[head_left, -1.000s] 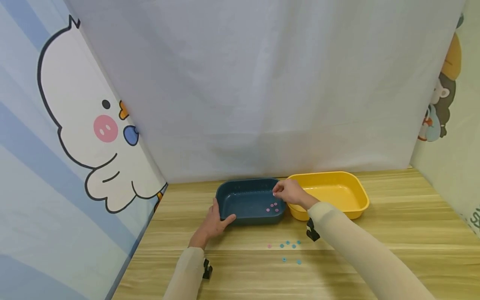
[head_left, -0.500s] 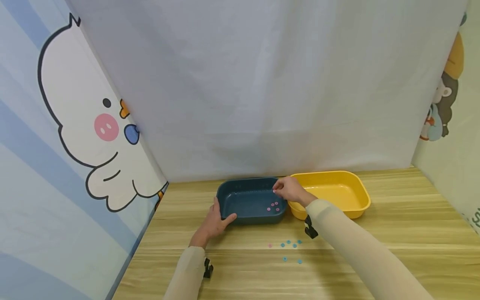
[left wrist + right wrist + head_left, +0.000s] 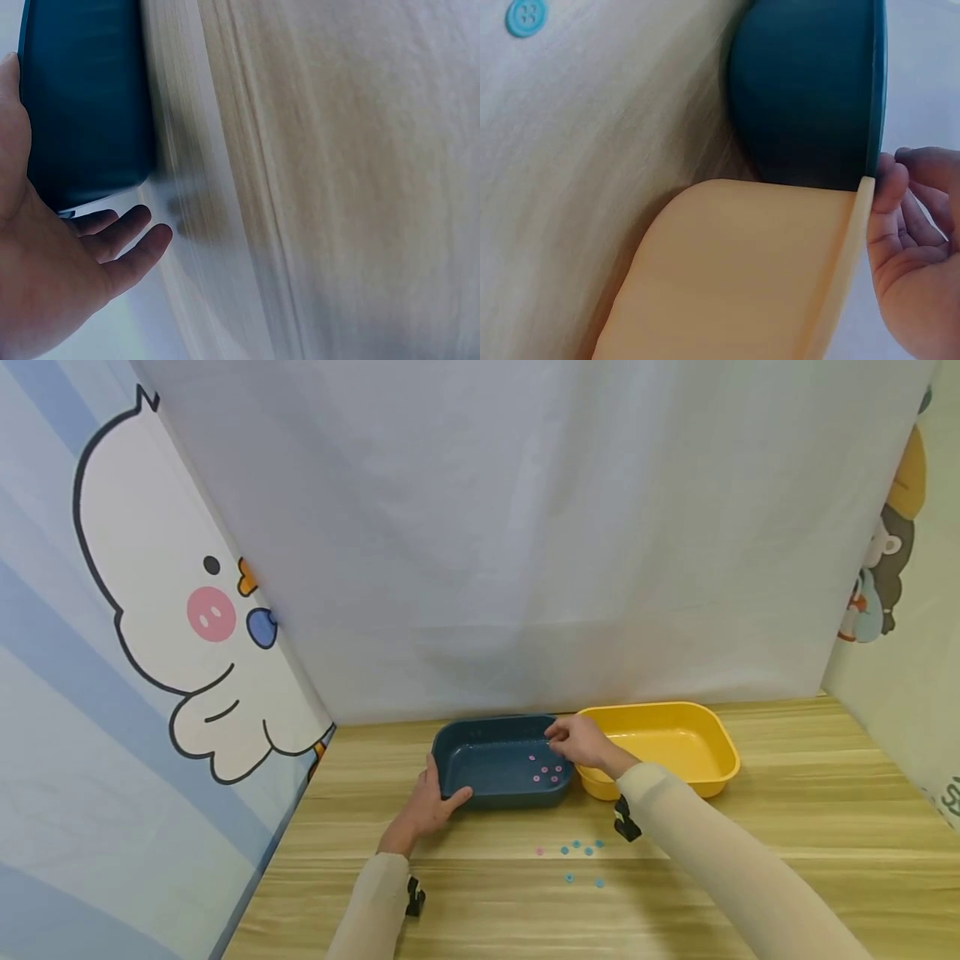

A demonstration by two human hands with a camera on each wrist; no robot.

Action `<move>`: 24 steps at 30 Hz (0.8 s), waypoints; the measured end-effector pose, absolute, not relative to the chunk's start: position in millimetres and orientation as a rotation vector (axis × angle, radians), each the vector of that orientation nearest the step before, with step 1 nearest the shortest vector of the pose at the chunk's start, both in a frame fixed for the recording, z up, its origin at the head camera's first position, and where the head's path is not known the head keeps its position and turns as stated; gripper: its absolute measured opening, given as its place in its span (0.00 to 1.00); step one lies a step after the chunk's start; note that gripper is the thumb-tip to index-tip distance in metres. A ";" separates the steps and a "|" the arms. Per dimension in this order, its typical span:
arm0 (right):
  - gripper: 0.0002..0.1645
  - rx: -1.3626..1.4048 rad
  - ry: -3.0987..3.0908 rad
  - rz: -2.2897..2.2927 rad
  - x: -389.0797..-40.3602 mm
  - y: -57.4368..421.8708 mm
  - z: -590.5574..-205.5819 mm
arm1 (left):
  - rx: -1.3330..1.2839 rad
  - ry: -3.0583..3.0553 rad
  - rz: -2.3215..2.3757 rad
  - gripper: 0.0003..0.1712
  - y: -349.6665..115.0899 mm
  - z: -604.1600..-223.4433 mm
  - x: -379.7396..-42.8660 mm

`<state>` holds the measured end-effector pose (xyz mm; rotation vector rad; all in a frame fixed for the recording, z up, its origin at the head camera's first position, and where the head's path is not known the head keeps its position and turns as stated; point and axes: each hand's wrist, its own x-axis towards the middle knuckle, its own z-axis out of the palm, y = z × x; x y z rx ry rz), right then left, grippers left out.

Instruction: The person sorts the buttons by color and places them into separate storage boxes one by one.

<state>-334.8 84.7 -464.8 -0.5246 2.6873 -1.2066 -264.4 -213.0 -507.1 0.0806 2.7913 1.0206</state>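
My left hand (image 3: 424,806) rests at the left front corner of a dark blue plastic bin (image 3: 491,802), thumb along the rim and fingers spread beside its end wall. Several pink buttons (image 3: 544,769) lie on the right part of the bin's floor. Over the bin's right end hovers my right hand (image 3: 581,742), its thumb and forefinger slightly parted with nothing visible between them. In the right wrist view, the fingertips (image 3: 891,187) are right at the rims where the two bins meet. On the table in front lies one pink button (image 3: 539,852) beside several blue buttons (image 3: 588,852).
A yellow bin (image 3: 678,756) stands against the blue bin's right side, beneath my right wrist. The wood-grain table (image 3: 480,910) reaches back to a pale grey curtain (image 3: 480,543). Printed panels (image 3: 150,568) flank the workspace.
The pink button pinched in my right hand has been let go and now lies in the blue bin with the others. My left hand has stayed at the corner.
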 end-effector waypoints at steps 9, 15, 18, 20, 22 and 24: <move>0.10 -0.699 2.712 -1.152 -314.1 90.9 -452.8 | 0.085 2.782 1.027 0.59 -213.2 -508.0 -264.4; 0.09 -0.838 2.660 -1.126 -296.5 95.7 -450.5 | 0.077 2.785 1.020 0.59 -213.3 -509.6 -266.2; 0.08 -0.924 2.660 -1.061 -288.8 97.8 -452.0 | 0.075 2.785 1.023 0.59 -213.1 -509.7 -266.5; 0.08 -0.998 2.664 -1.014 -283.7 98.9 -453.1 | 0.079 2.793 1.017 0.59 -212.8 -509.8 -266.7; 0.07 -1.063 2.662 -0.968 -278.7 99.4 -455.2 | 0.084 2.801 1.014 0.59 -212.3 -509.7 -266.6; 0.07 -1.114 2.638 -0.946 -273.9 99.7 -457.8 | 0.098 2.812 1.011 0.60 -211.9 -509.6 -266.3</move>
